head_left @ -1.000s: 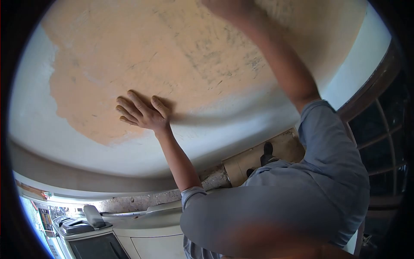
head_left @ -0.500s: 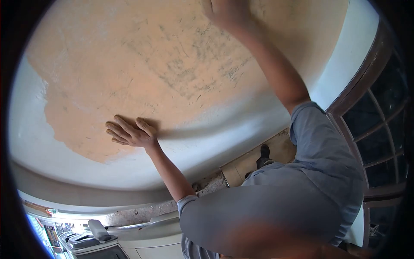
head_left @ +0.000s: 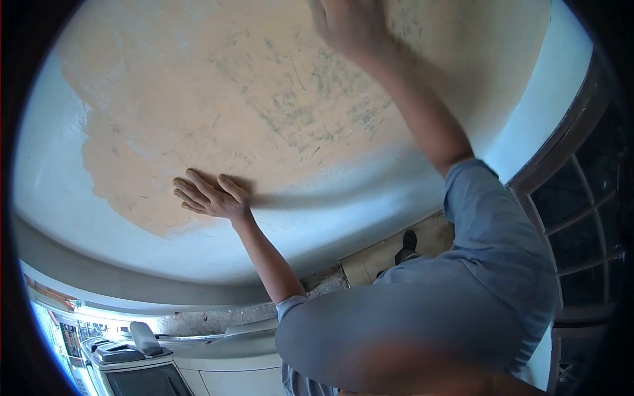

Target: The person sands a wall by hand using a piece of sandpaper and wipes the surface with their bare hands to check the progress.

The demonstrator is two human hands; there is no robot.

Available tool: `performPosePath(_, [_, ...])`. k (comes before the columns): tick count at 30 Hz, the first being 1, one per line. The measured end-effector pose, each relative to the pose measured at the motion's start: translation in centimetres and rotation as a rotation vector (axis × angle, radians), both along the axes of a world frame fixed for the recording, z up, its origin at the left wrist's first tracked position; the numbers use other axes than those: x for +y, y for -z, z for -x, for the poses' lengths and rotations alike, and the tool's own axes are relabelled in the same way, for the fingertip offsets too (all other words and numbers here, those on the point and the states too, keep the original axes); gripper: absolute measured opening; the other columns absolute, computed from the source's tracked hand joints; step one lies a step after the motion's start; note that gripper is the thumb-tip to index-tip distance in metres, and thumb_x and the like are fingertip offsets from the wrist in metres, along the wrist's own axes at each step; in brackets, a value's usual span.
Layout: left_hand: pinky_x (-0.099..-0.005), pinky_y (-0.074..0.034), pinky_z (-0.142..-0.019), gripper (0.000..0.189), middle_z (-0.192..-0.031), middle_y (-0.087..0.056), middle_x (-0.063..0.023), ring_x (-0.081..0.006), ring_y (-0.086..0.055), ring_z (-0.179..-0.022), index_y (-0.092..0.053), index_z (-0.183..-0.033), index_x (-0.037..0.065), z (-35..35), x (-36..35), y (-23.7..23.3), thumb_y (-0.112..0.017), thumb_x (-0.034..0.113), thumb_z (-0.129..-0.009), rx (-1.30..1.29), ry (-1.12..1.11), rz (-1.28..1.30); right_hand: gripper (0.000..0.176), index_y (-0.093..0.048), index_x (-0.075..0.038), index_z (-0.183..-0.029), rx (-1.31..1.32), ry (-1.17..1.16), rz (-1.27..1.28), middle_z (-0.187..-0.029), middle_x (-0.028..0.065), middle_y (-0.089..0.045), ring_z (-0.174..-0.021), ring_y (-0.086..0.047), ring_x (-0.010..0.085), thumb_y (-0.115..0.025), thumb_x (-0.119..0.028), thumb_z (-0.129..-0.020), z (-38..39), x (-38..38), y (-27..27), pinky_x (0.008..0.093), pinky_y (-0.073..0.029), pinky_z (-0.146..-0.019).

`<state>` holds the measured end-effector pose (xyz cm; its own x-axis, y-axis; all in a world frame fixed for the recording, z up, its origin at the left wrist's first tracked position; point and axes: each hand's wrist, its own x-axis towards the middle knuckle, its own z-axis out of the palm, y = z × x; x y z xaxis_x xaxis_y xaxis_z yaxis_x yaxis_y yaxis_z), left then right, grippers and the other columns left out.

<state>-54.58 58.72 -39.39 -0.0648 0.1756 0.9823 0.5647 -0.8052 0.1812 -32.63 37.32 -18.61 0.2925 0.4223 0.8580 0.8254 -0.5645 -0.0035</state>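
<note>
A broad tan, matte patch [head_left: 198, 99] with grey-green streaks covers much of a large white surface [head_left: 370, 204]. My left hand [head_left: 218, 198] lies flat on the lower part of this patch, fingers spread, with tan dust on the fingertips; nothing is in it. Higher up, my right hand [head_left: 353, 30] reaches over the patch at the top edge of the view. It is smeared by motion and its fingers are mostly cut off, so whether it holds anything is hidden.
A brown frame with dark panes [head_left: 584, 231] stands at the right. At the lower left is a white vehicle [head_left: 231, 379] with a mirror [head_left: 144, 338]. A dark boot [head_left: 408, 243] shows on the tiled floor [head_left: 429, 241]. A grey blur covers the bottom centre.
The view has shifted slightly, so the patch and my left hand appear a little farther right and up. My left hand keeps its place on the patch; my right hand is still blurred.
</note>
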Motion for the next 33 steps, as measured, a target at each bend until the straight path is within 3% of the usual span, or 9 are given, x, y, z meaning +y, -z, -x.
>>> performPosePath(6, [-0.0508, -0.008, -0.114, 0.062, -0.15, -0.027, -0.0232, -0.0385, -0.021, -0.141, -0.041, -0.14, 0.002, 0.4, 0.0, 0.2, -0.032, 0.046, -0.097, 0.003, -0.013, 0.048, 0.031, -0.065, -0.013, -0.115, -0.388, -0.291, -0.183, -0.128, 0.0072, -0.059, -0.127, -0.049, 0.0226, -0.052, -0.01, -0.087, -0.2, -2.2, 27.2, 0.0467, -0.032, -0.108])
performPosePath(9, [-0.0508, -0.008, -0.114, 0.062, -0.15, -0.027, -0.023, -0.0385, -0.022, -0.14, -0.042, -0.14, 0.001, 0.4, 0.4, 0.5, -0.032, 0.046, -0.097, 0.03, -0.004, -0.03, 0.031, -0.069, -0.017, -0.106, -0.635, -0.316, -0.046, -0.129, 0.0036, -0.06, -0.128, -0.048, 0.0217, -0.054, -0.007, -0.08, -2.3, -4.1, 14.5, 0.0471, -0.03, -0.109])
performPosePath(11, [-0.0506, -0.009, -0.114, 0.062, -0.15, -0.027, -0.0228, -0.0384, -0.023, -0.14, -0.042, -0.14, 0.002, 0.5, 0.5, 0.7, -0.031, 0.046, -0.098, 0.034, -0.025, -0.038, 0.011, -0.064, -0.006, -0.082, -0.307, -0.152, -0.217, -0.08, 0.0071, -0.069, -0.072, -0.066, 0.0239, -0.055, -0.012, -0.084, -3.7, -5.1, 4.9, 0.0392, -0.051, -0.064])
performPosePath(13, [-0.0524, -0.014, -0.112, 0.061, -0.15, -0.028, -0.0212, -0.0384, -0.024, -0.14, -0.04, -0.142, 0.004, 0.2, 0.6, 0.5, -0.032, 0.046, -0.097, 0.04, -0.029, -0.03, 0.012, -0.064, -0.005, -0.083, -0.199, -0.088, -0.23, -0.08, 0.0111, -0.068, -0.074, -0.065, 0.0268, -0.055, -0.013, -0.084, -4.7, -5.3, 3.0, 0.042, -0.049, -0.067])
performPosePath(18, [-0.0498, -0.014, -0.113, 0.061, -0.151, -0.027, -0.0199, -0.036, -0.023, -0.141, -0.038, -0.143, 0.005, 0.3, 0.5, 0.6, -0.031, 0.046, -0.098, 0.01, -0.022, -0.032, 0.023, -0.069, -0.008, -0.103, -0.211, -0.107, -0.426, -0.122, 0.018, -0.061, -0.122, -0.05, 0.0383, -0.051, -0.01, -0.089, -3.9, -7.1, 15.7, 0.0518, -0.028, -0.108])
performPosePath(22, [-0.0514, -0.008, -0.114, 0.065, -0.152, -0.023, -0.0233, -0.0374, -0.017, -0.142, -0.035, -0.143, 0.001, 0.0, 0.7, 0.7, -0.029, 0.046, -0.098, 0.014, -0.026, 0.013, 0.026, -0.069, -0.007, -0.104, -0.242, -0.219, -0.379, -0.12, 0.0182, -0.062, -0.12, -0.052, 0.0407, -0.049, -0.011, -0.089, -8.1, -9.1, 23.8, 0.0552, -0.029, -0.106])
performPosePath(26, [-0.0523, -0.004, -0.113, 0.07, -0.153, -0.011, -0.027, -0.0425, -0.009, -0.143, -0.02, -0.147, -0.003, -2.0, -3.2, -0.6, -0.025, 0.046, -0.098, 0.064, -0.04, 0.065, 0.032, -0.065, -0.006, -0.112, 0.381, 0.024, -0.096, -0.124, 0.0197, -0.059, -0.121, -0.049, 0.0407, -0.049, -0.013, -0.085, -9.2, -13.0, 4.6, 0.0541, -0.03, -0.106])
performPosePath(29, [-0.0521, -0.006, -0.113, 0.069, -0.154, -0.008, -0.0253, -0.0419, -0.007, -0.143, -0.015, -0.149, -0.001, -2.3, -5.6, -1.6, -0.021, 0.047, -0.099, 0.103, -0.108, -0.008, 0.035, -0.057, 0.0, -0.123, -0.236, -0.154, -0.459, -0.132, 0.0183, -0.054, -0.129, -0.043, 0.0352, -0.048, -0.011, -0.091, -7.8, -12.9, -4.6, 0.0476, -0.027, -0.111])
performPosePath(33, [-0.0518, -0.004, -0.114, 0.069, -0.154, -0.008, -0.0257, -0.0428, -0.007, -0.143, -0.016, -0.148, -0.003, -3.2, -6.6, -1.9, -0.022, 0.045, -0.098, 0.095, -0.071, -0.032, 0.035, -0.065, -0.011, -0.116, -0.351, -0.178, -0.513, -0.127, 0.0173, -0.058, -0.122, -0.05, 0.0373, -0.046, -0.014, -0.087, -8.7, -13.1, 8.0, 0.0525, -0.029, -0.107])
